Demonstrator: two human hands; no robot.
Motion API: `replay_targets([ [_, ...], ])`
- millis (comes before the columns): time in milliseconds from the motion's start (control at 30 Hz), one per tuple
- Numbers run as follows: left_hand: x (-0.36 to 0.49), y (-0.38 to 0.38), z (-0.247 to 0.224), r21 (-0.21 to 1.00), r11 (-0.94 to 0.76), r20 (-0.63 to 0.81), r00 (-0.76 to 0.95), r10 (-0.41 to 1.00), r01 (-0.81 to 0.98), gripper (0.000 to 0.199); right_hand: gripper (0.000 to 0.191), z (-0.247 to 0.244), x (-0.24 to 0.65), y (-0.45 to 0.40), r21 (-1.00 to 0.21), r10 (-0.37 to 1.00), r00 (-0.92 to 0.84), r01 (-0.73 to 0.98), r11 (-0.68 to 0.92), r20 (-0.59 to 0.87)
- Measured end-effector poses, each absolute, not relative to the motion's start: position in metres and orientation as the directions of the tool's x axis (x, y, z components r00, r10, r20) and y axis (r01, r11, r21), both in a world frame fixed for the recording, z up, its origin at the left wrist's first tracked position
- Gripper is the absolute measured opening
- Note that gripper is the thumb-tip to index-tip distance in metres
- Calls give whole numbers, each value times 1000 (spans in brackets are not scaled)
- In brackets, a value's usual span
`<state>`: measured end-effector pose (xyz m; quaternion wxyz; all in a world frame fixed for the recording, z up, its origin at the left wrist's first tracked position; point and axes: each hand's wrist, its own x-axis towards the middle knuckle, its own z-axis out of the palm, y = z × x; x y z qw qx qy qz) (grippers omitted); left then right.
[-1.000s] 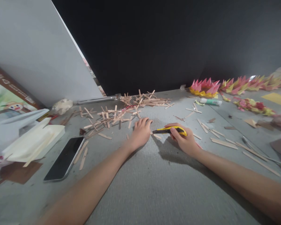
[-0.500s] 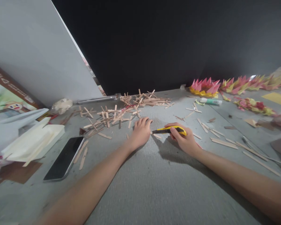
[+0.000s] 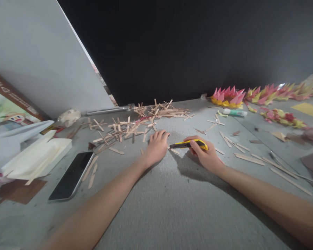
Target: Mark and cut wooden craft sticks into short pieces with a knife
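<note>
My right hand [image 3: 207, 158] grips a yellow and black utility knife [image 3: 189, 144], its front end pointing left toward my other hand. Close by, my left hand [image 3: 158, 147] rests on the grey tabletop with curled fingers pressed down. A short piece of flat wooden stick [image 3: 174, 151] pokes out from beside its thumb side, just under the knife's tip. The fingertips are partly hidden, and whether the blade touches the wood cannot be made out. Beyond my left hand lies a pile of wooden sticks [image 3: 169, 112], many joined into crossed shapes.
A phone [image 3: 71, 177] and a cream paper tray [image 3: 59, 147] lie on the left. Toward the back right are a glue stick [image 3: 234, 113] and folded pink and yellow paper pieces [image 3: 228, 96]. Loose long sticks [image 3: 249, 159] lie right of my right hand. A black panel [image 3: 187, 48] stands behind.
</note>
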<state>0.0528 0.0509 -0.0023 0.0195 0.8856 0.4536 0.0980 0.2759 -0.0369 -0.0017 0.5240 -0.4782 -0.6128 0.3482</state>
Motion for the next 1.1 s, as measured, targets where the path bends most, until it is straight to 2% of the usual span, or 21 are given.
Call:
replay_targets([
  [267, 52, 51, -2, 118, -601, 150, 584, 798, 790, 51, 43, -4, 275, -35, -937, 952, 26, 183, 297, 306],
  [500, 53, 50, 0, 111, -595, 148, 579, 802, 796, 51, 44, -2, 277, -38, -906, 938, -12, 257, 338, 346],
  [1100, 53, 50, -1, 103, -592, 149, 576, 804, 799, 51, 43, -6, 277, -36, -926, 943, 8, 191, 325, 332],
])
